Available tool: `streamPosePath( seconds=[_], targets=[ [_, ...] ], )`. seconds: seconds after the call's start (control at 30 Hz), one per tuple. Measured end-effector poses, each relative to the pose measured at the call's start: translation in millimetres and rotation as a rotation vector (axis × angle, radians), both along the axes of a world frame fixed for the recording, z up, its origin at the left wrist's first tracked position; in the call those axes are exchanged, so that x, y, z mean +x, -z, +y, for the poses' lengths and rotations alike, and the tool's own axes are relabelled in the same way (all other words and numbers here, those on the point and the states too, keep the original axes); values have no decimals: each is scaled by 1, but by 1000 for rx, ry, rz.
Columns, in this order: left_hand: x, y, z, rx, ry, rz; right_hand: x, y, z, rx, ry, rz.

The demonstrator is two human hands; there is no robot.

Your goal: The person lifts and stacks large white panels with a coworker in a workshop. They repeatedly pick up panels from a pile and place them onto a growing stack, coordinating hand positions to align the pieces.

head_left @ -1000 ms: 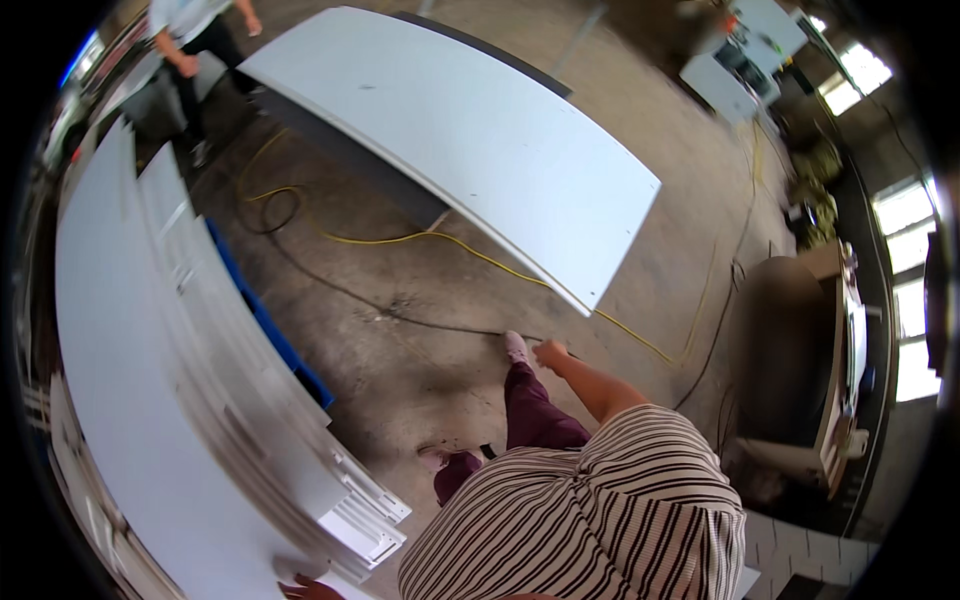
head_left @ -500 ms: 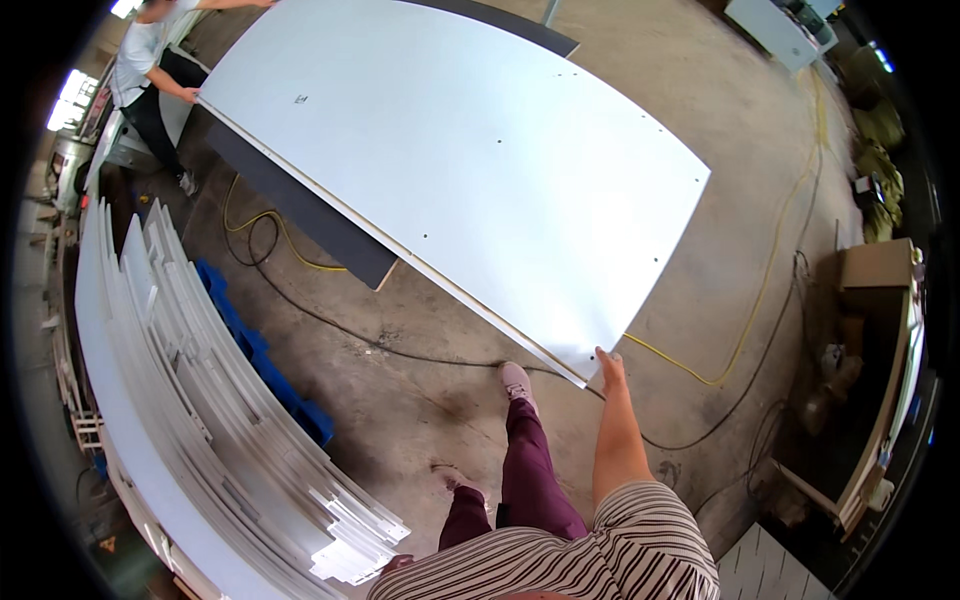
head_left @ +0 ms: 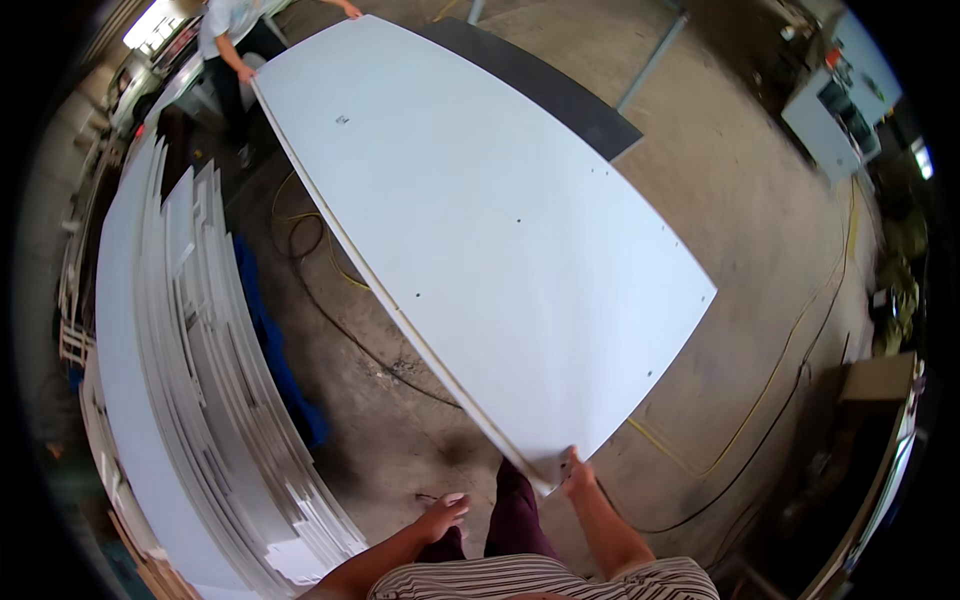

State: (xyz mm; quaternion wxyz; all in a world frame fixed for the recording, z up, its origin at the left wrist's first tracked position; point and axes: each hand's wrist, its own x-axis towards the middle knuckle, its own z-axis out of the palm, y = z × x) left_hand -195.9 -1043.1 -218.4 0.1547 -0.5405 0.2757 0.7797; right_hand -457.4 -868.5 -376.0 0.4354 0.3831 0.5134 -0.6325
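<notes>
A large white panel (head_left: 480, 190) with small dark holes slants from the far left toward me. My right hand (head_left: 574, 473) grips its near corner, thumb on top and fingers underneath, out of sight. My left hand (head_left: 443, 515) is in front of my body, short of the panel's long left edge and holding nothing; its fingers look loosely apart. At the far end, another person (head_left: 232, 40) in a light shirt holds the panel with both hands. Beneath it lies a dark grey board (head_left: 540, 85), showing along the far right side.
A tall stack of white panels (head_left: 215, 370) stands at my left, beside a blue pallet (head_left: 275, 350). Dark and yellow cables (head_left: 745, 435) run over the concrete floor. A metal bar (head_left: 652, 62) is beyond the board, and a pale machine (head_left: 830, 110) stands far right.
The white panel's near corner has come closer to me and swung slightly left, uncovering more of the grey board's far side. My left hand has risen into view. My right hand keeps its hold.
</notes>
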Motion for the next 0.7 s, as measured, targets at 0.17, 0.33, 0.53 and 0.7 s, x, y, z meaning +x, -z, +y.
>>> streamPosePath(
  seconds=[0.17,0.33,0.53,0.7],
  targets=[
    [-14,53,66,-25,-339,40,84,-54,-16,-365,-250,-366],
    [95,50,70,-519,-175,-388,82,-94,-65,-448,-366,-497],
    [140,-96,36,-578,-141,-542,6,-69,-119,-265,-315,-401],
    [190,-142,64,-627,-227,-554,42,-111,-99,-284,-917,89]
  ],
)
